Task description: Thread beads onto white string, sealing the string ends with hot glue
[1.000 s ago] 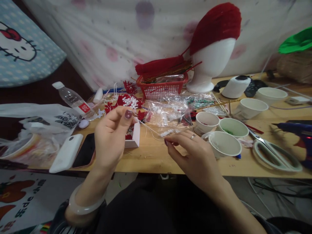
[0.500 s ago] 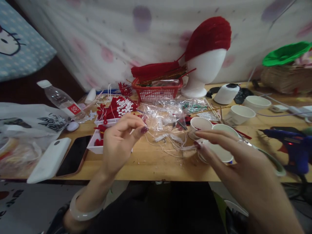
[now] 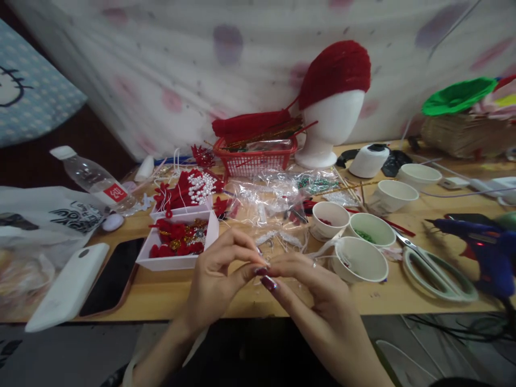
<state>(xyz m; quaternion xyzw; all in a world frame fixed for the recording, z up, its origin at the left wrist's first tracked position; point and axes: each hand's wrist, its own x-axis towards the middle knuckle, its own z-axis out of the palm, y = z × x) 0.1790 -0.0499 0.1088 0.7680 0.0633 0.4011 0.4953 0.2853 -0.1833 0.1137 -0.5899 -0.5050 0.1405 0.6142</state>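
Over the front of the table, the fingertips of my left hand (image 3: 220,271) and my right hand (image 3: 318,293) meet. Both thumbs and index fingers are pinched close together. A thin white string led from my left fingertips a moment ago; it is now mostly hidden. What my right fingers pinch is too small to make out. Just behind the hands lie loose white strings (image 3: 288,240). Right of them stand paper cups: one with dark red beads (image 3: 325,221), one with green beads (image 3: 365,235), and a nearer cup (image 3: 368,273) with little visible inside.
Left of my hands sits a white box (image 3: 171,263) of red and gold ornaments, beside a dark phone (image 3: 110,277). Scissors (image 3: 439,274) and a blue glue gun (image 3: 479,242) lie right. Behind are clear plastic bags (image 3: 258,196), a red basket (image 3: 252,161) and a foam head (image 3: 334,121).
My hands were apart; my right hand has come left from beside the cups, and my left hand has moved lower and right. Their fingertips now meet. The view has shifted slightly.
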